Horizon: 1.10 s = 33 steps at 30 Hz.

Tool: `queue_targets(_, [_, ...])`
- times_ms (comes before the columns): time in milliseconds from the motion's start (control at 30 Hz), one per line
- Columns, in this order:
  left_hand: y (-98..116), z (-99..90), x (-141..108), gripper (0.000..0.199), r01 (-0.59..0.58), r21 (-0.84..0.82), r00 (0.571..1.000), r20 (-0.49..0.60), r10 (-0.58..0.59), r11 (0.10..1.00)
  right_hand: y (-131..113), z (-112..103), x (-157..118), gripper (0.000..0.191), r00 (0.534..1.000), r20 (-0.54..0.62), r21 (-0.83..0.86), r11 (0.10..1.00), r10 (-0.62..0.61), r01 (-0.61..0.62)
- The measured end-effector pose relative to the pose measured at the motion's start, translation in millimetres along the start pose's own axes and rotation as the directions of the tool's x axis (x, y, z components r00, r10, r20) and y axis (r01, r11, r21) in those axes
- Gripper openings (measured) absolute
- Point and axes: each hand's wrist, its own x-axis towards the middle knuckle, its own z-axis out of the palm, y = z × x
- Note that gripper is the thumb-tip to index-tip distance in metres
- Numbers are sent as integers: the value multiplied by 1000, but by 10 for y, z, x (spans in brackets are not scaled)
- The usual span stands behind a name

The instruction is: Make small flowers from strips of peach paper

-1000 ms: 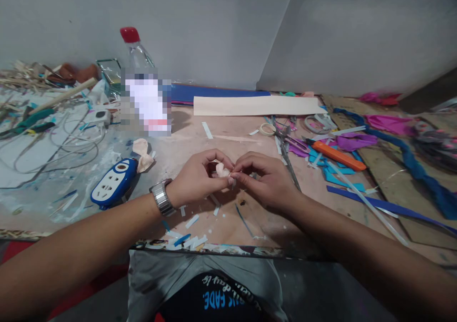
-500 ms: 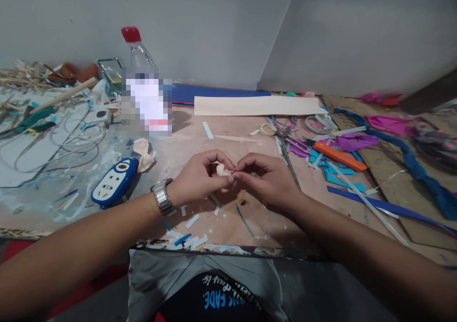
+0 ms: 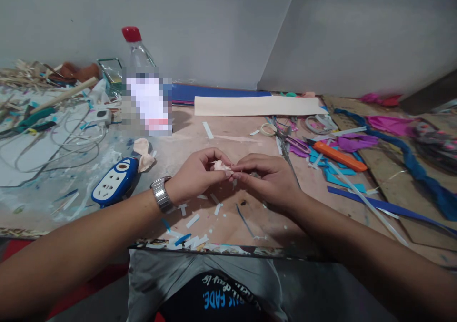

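Note:
A small, gathered piece of pale peach crepe paper sits between my hands, above the middle of the table. My left hand, with a metal watch on its wrist, pinches it between thumb and curled fingers. From the other side my right hand closes thumb and forefinger on the lower right end of the same paper. My fingertips partly hide that end. Another twisted peach crepe paper piece lies left of my hands, by a blue and white power socket.
A red-capped bottle stands behind my left hand. At the back lies a long cream paper strip. Scissors, an orange utility knife and coloured scraps are on the right; pliers and cables on the left. White paper bits litter the front edge.
The peach paper has shifted slightly left and turned between my fingers. My right fingers have flattened and moved slightly along it.

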Motion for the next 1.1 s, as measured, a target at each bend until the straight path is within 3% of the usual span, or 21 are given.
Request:
queue_targets(167, [-21, -15, 5, 33, 2, -4, 999, 34, -2, 1000, 4, -7, 5, 8, 1000, -22, -27, 999, -22, 21])
queue_targets(300, [-6, -9, -15, 41, -85, 75, 995, 58, 81, 994, -9, -13, 3, 9, 999, -41, -37, 999, 2, -3])
queue_targets(667, [32, 11, -50, 22, -246, 319, 965, -4, 261, 915, -23, 5, -21, 4, 988, -93, 50, 991, 126, -122])
queue_targets(1100, [0, 6, -59, 22, -340, 303, 934, 3, 356, 890, -80, 36, -20, 4, 980, -125, 104, 984, 158, -146])
